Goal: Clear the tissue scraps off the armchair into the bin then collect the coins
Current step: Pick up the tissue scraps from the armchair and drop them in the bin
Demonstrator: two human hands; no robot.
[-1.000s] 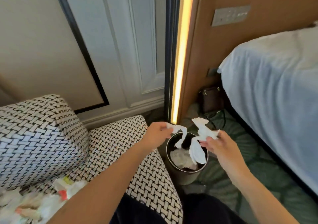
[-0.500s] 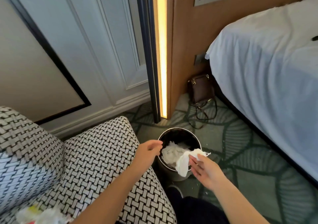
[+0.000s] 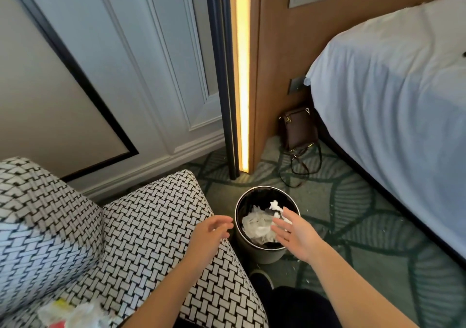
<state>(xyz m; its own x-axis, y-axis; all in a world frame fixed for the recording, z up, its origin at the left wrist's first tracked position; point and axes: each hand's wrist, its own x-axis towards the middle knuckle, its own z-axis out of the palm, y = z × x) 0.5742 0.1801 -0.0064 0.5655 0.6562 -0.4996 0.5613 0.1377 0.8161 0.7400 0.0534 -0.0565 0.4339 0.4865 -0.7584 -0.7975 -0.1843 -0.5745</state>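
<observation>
The tissue scraps point(image 3: 75, 313) on the armchair point(image 3: 151, 226) seat are blurred and cut off by the bottom edge; yellow and red bits among them cannot be identified. The right hand point(image 3: 296, 234) hides part of the bin point(image 3: 248, 200) rim. The bed point(image 3: 390, 100) runs off the right edge.

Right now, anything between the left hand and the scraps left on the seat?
Only the armrest: the left hand hovers at its outer edge, beside the bin, and the scraps lie on the seat at its other side. Nothing else visible.
</observation>
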